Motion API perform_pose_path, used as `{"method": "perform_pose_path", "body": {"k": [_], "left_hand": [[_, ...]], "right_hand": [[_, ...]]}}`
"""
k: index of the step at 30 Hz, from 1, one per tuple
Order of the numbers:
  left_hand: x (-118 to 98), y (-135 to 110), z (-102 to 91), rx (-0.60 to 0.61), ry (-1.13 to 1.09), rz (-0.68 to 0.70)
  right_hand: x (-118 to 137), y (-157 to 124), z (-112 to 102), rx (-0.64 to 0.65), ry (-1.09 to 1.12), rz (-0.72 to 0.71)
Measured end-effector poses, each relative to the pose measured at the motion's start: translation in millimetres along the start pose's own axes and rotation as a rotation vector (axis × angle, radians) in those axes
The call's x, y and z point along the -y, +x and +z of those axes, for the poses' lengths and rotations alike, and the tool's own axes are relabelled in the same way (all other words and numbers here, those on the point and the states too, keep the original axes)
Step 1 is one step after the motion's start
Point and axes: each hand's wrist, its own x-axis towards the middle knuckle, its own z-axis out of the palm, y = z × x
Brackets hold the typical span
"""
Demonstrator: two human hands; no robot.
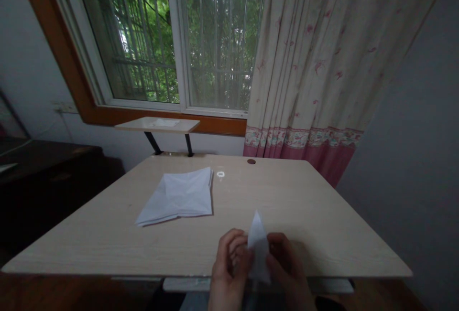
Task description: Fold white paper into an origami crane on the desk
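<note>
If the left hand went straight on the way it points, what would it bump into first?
The left hand points forward and right, so likely the small pointed folded white paper it pinches; past that, only the light wooden table. Depth is unclear.

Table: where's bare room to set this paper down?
Table is bare right of the sheets, out to its right edge, and at the left front. Crowded only at front centre, where left hand and right hand pinch the folded paper.

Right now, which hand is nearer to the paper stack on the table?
Left. The left hand is below-right of the paper stack; the right hand is farther right, beyond the folded paper.
</note>
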Motion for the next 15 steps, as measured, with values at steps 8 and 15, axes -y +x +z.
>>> {"method": "perform_pose_path", "body": {"k": [8, 15], "left_hand": [[16, -7, 3.3, -0.003, 0.300, 0.246], [12, -16, 3.0, -0.132, 0.296, 0.636]], "right_hand": [[8, 3, 4, -0.200, 0.088, 0.087], [14, 14, 3, -0.408, 0.109, 0.107]]}}
